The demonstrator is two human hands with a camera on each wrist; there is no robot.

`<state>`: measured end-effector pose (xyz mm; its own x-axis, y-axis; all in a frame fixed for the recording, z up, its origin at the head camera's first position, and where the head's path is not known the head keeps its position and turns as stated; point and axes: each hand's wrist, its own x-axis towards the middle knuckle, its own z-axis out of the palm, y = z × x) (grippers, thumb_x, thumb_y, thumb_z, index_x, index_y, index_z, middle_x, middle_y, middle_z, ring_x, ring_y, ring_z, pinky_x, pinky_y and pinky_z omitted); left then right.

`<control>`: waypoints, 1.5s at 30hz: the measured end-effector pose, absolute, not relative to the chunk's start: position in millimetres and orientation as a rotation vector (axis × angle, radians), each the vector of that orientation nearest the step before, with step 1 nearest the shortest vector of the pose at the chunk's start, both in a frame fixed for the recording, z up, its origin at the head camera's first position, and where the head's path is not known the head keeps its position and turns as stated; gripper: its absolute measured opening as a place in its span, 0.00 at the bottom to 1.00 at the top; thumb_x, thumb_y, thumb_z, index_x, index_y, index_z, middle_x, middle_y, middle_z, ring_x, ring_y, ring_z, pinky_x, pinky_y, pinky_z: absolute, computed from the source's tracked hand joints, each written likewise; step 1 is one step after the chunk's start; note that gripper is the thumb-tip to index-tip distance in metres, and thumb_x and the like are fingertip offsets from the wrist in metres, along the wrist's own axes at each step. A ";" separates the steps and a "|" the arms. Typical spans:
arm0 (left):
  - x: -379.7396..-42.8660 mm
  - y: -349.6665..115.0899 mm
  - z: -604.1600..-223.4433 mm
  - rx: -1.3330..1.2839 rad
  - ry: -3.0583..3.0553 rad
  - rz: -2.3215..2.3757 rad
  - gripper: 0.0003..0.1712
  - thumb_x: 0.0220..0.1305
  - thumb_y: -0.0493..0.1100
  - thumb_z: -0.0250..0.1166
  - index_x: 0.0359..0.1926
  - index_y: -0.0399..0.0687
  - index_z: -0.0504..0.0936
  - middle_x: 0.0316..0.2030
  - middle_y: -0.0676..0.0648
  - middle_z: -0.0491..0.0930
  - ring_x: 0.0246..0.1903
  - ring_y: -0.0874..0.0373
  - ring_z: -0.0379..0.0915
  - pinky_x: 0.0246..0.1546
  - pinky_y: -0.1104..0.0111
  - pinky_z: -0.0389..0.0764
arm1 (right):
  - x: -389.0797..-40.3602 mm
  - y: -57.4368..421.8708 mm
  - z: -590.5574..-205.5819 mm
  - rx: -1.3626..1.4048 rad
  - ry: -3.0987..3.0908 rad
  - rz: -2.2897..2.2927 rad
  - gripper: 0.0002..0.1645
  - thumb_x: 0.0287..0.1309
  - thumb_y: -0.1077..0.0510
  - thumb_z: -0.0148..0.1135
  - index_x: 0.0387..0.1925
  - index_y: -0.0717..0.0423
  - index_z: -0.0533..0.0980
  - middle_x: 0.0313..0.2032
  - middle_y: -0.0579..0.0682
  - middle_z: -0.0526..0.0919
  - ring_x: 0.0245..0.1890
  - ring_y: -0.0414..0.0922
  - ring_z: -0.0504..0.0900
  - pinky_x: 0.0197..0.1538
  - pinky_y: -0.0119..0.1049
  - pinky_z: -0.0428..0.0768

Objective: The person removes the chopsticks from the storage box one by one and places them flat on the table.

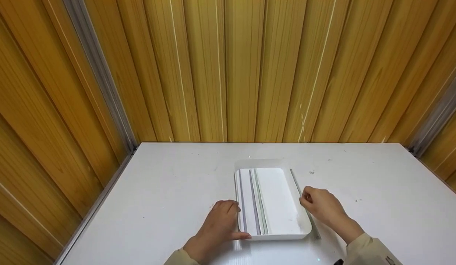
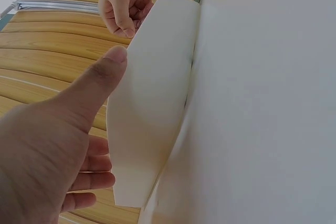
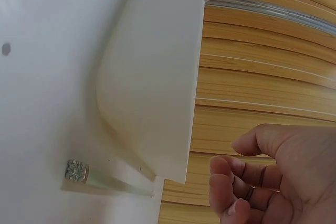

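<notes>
A white shallow rectangular tray sits on the table, with several long thin strips, greyish and pale green, lying lengthwise in its left half. My left hand is at its near left corner. Its extended thumb touches the front rim and its loosely bent fingers rest by the left side. Along the tray's right side lies another long thin strip on the table; the right wrist view shows its square, speckled end. Over that strip hovers my right hand, fingers loosely curled, a gap between thumb and fingertips, holding nothing visible.
The white tabletop bears a few small specks and marks, including a pale crumb right of the tray. Yellow wood-patterned panels stand behind and to the sides, with metal posts at the corners.
</notes>
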<state>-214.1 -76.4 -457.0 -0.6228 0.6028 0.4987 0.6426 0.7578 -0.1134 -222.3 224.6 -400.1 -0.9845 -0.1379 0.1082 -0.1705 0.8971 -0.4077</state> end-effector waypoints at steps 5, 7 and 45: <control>-213.5 -76.2 -457.9 -0.937 -2.443 -0.087 0.43 0.42 0.76 0.65 0.41 0.43 0.79 0.42 0.49 0.80 0.45 0.57 0.75 0.51 0.67 0.77 | -221.7 219.7 -401.0 0.240 -2.980 0.671 0.08 0.61 0.59 0.57 0.26 0.55 0.73 0.17 0.43 0.69 0.17 0.38 0.65 0.19 0.25 0.59; -213.2 -76.6 -458.3 -0.936 -2.438 -0.082 0.43 0.42 0.76 0.65 0.41 0.43 0.79 0.42 0.49 0.79 0.46 0.57 0.75 0.51 0.68 0.77 | -221.6 217.4 -401.5 0.242 -2.976 0.679 0.08 0.60 0.59 0.57 0.26 0.55 0.73 0.17 0.43 0.69 0.17 0.38 0.64 0.20 0.25 0.59; -216.8 -77.9 -465.4 -0.967 -2.275 -0.113 0.41 0.41 0.76 0.62 0.38 0.44 0.78 0.40 0.52 0.79 0.44 0.59 0.75 0.50 0.69 0.78 | -227.0 164.6 -425.9 0.425 -2.979 0.763 0.07 0.53 0.60 0.62 0.23 0.54 0.74 0.18 0.43 0.73 0.20 0.39 0.67 0.23 0.29 0.65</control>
